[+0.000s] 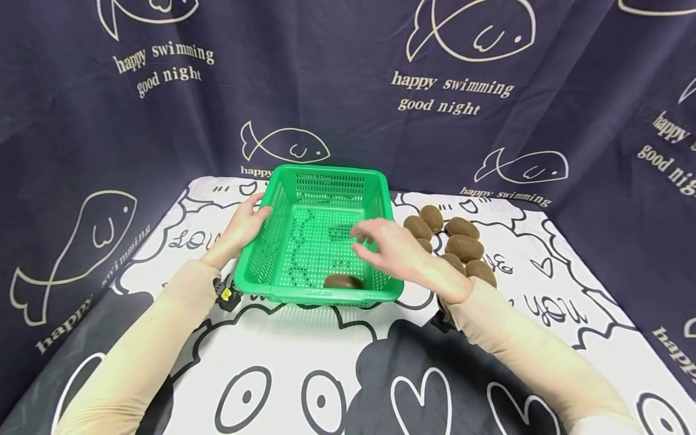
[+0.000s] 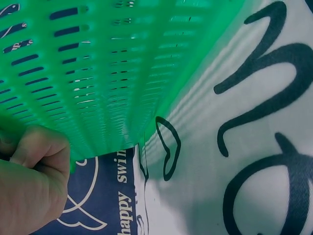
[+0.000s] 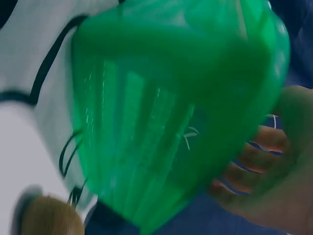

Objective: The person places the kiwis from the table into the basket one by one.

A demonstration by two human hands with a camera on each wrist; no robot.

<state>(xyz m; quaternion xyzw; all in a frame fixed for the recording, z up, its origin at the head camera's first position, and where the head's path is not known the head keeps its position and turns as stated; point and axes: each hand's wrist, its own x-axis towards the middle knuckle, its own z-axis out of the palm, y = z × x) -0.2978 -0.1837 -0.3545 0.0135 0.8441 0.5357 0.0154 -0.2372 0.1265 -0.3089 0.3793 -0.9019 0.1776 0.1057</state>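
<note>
A green plastic basket (image 1: 321, 294) with slotted walls stands on the patterned cloth. My left hand (image 1: 246, 225) grips its left rim, thumb over the edge; the left wrist view shows the same hand (image 2: 36, 171) against the slotted wall. Over the basket's right side hovers my right hand (image 1: 388, 246), its fingers loosely bent and nothing seen between them. Inside, one brown kiwi (image 1: 342, 281) lies near the front wall, partly hidden by the rim. To the right of the basket sit several more kiwis (image 1: 464, 248), some partly behind my right forearm.
A white cloth (image 1: 272, 356) with black drawings covers the table. Behind it hangs a dark blue curtain (image 1: 348, 78) with fish prints, close to the basket's far side. In the right wrist view, a blurred kiwi (image 3: 51, 218) shows beside the basket.
</note>
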